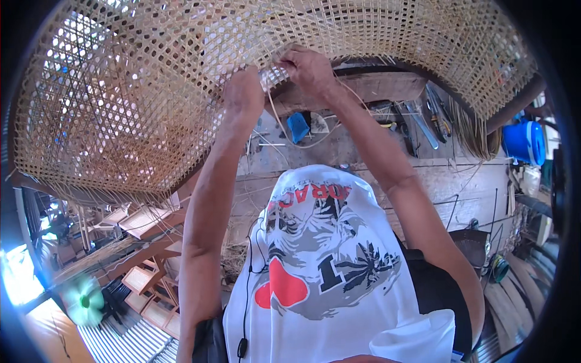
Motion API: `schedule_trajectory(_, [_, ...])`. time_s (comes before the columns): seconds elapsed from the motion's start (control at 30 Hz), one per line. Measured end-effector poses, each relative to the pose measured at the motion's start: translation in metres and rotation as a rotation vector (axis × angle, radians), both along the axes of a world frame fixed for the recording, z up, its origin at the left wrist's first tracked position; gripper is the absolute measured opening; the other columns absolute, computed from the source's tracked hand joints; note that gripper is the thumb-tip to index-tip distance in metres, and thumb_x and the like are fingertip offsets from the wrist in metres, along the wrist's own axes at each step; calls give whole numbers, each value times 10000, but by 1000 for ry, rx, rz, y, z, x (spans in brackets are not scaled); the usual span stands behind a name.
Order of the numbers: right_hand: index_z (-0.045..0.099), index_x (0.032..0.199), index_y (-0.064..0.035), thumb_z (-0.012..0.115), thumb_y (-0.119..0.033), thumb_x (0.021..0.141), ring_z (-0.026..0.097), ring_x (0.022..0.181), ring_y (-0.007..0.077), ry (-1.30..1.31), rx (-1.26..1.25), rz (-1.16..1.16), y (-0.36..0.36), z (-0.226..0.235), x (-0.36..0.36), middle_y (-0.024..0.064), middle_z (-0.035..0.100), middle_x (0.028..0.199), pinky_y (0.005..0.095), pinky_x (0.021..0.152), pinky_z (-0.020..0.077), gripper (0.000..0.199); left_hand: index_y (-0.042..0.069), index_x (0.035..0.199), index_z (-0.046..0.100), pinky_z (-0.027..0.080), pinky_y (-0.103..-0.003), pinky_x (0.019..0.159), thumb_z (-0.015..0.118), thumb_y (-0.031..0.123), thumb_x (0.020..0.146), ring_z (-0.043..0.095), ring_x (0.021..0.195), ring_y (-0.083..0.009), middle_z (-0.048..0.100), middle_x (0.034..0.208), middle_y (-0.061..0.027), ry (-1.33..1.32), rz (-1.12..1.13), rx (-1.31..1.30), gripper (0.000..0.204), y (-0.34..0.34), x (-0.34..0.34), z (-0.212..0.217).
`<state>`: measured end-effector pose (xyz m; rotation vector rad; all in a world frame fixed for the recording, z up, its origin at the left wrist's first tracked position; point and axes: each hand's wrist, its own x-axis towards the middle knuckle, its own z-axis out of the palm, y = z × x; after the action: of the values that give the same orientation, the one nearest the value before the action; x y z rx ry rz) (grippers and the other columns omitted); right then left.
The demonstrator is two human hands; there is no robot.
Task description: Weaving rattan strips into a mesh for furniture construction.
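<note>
Both hands are raised to the lower edge of a large woven cane panel that fills the upper part of the view. The left hand is closed on the panel edge, fingers curled together. The right hand, just beside it, pinches a thin cane strand that hangs down from the weave. Behind the arms lies a wooden worktop with a small blue object and several hand tools. A blue container stands at the right. A green fan is at the lower left. The panel hides much of the room.
</note>
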<state>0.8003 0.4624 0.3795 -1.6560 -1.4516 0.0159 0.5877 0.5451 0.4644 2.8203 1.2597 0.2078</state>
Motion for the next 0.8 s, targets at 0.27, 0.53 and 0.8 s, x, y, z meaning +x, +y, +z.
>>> schedule_trajectory(0.27, [914,1296,-103,927,-350,1098,844,1263,405,-91,228,-93,-14,24,-42,133,876,1362,557,1096,681,317,68,1227,855,691,-649,935,650,426,1283,899,1067,-493,910,1171,-255,55,146,39,417,-40,-15,54])
schedule_trajectory(0.53, [929,1359,-68,950,-295,1150,871,1257,294,470,117,659,-32,76,-66,129,928,1317,453,1144,670,309,127,1164,863,666,-627,853,708,482,1261,876,959,-483,910,1103,-210,-122,39,110,399,-67,-96,125])
schedule_trajectory(0.8, [945,1278,-150,906,-250,1105,872,1246,318,-78,101,117,-2,9,-19,87,926,1323,518,1046,635,203,24,1168,885,683,-647,966,742,330,1225,865,1083,-551,876,1120,-329,-153,3,-51,343,-19,-57,33])
